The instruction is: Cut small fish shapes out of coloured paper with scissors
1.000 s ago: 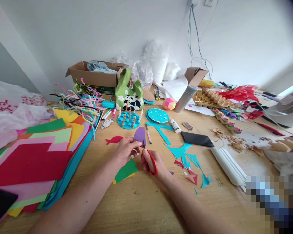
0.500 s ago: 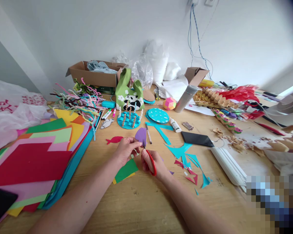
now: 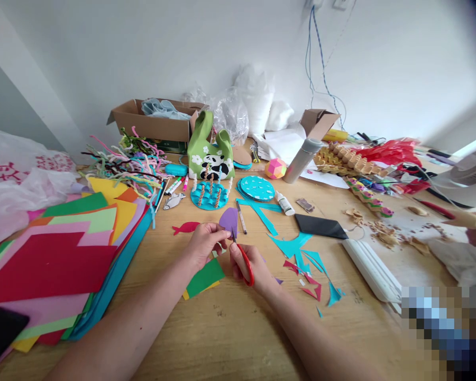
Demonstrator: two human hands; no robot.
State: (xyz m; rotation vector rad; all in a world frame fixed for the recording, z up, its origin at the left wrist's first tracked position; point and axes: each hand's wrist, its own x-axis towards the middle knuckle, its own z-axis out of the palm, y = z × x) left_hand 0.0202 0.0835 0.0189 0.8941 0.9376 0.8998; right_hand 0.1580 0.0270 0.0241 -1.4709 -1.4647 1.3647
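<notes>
Between the thumb and fingers of my left hand (image 3: 206, 244) is a rounded purple piece of felt or paper (image 3: 229, 220); I cannot tell which material. Red-handled scissors (image 3: 246, 264) are in my right hand (image 3: 254, 267), their blades meeting the lower edge of the purple piece. Just left of my left hand lies a red fish-shaped cutout (image 3: 186, 227). A green piece (image 3: 206, 278) rests on a yellow one below my hands. Beyond the purple piece is a pen (image 3: 241, 218). My palms hide part of the scissors and the table under them.
Coloured sheets (image 3: 51, 264) are stacked at left. Turquoise scraps (image 3: 289, 246) and red scraps (image 3: 313, 286) lie right of my hands, near a black phone-like slab (image 3: 320, 226) and a white power strip (image 3: 371, 270). Behind stand a green panda bag (image 3: 210, 153) and a grey bottle (image 3: 302, 161).
My hands, the scissors and the purple piece stay almost in place. At the far right edge, another person's hand and the pale wooden-looking piece there have shifted.
</notes>
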